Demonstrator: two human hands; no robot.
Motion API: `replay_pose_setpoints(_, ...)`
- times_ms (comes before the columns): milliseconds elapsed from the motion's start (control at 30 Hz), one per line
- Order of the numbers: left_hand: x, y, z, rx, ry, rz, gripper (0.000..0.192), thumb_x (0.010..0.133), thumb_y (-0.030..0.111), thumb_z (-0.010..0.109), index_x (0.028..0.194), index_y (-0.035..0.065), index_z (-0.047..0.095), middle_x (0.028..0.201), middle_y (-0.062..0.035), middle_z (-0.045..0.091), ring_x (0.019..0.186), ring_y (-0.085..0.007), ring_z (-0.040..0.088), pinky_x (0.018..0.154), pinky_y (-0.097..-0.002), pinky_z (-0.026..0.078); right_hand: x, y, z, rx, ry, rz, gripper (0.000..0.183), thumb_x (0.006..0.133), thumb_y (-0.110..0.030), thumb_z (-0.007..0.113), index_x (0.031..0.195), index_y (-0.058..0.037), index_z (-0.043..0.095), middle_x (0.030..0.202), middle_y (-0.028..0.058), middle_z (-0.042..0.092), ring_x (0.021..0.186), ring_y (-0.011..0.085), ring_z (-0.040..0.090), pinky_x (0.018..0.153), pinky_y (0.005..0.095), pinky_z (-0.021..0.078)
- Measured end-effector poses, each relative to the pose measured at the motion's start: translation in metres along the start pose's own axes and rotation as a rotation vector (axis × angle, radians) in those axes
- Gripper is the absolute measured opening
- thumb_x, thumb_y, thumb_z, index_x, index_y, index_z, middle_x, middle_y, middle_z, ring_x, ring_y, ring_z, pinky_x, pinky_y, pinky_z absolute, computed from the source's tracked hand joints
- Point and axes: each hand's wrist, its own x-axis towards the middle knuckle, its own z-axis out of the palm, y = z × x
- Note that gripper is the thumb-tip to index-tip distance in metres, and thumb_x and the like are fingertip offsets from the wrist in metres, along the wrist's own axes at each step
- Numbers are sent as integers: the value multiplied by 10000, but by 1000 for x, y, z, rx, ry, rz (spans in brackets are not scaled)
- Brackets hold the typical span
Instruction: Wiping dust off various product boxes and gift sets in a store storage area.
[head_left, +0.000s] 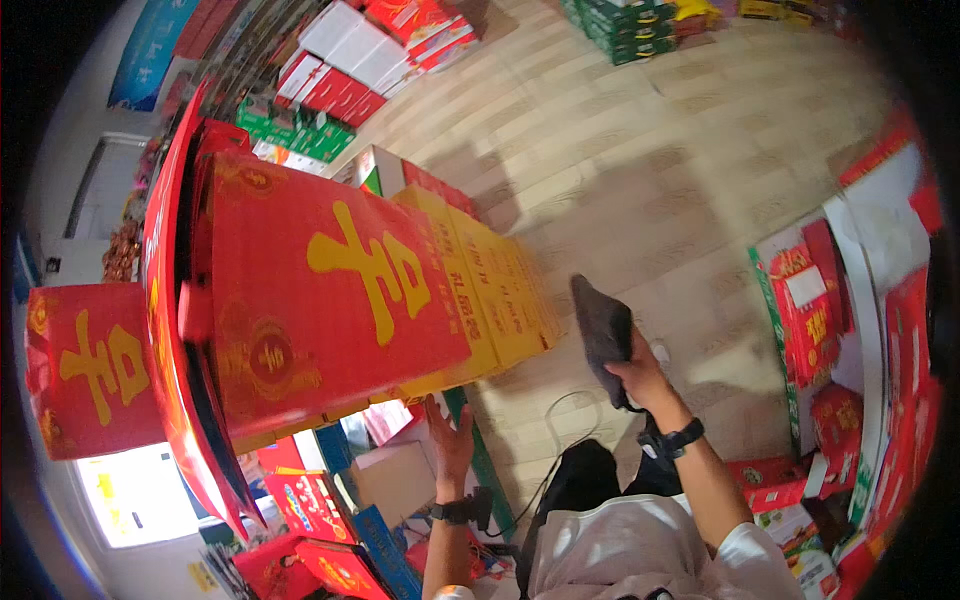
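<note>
My right hand (641, 375) grips a dark, folded cloth-like item (604, 326), blurred, held over the floor. My left hand (450, 439) has its fingers spread and holds nothing; it is beside the lower edge of a tall stack of boxes. At the top of that stack is a large red carton (337, 292) with a big yellow character, and yellow cartons (487, 285) show beneath it. A red panel or flap (176, 322) stands up at the stack's far side. Both wrists wear dark bands.
A thin cable (551, 420) runs near my legs. Red gift boxes (806, 322) line a shelf at the right. Red and white cartons (337, 82) and green cartons (626, 34) stand on the tiled floor (600, 150) farther off. More packages (311, 506) lie at the lower left.
</note>
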Motion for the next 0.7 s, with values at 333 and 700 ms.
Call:
replay_pose_setpoints(333,23,105,-4,-589,267,-97,504,896,56,559,1345,10,335,1370,-93,406,1207,-221,434,1024,-341,328,154,-77,216,-581,-633,-582,648,859,-219,499,1456,-143,258,1539,107,157,1414,372,101,1109,554,64)
replay_pose_setpoints(700,4,75,11,-508,576,-299,382,903,92,567,1247,-40,466,1267,-136,516,1162,-250,473,1015,-380,342,132,-68,223,-393,-694,-440,793,751,-301,622,1449,-130,287,1536,145,136,1413,400,53,1105,572,72)
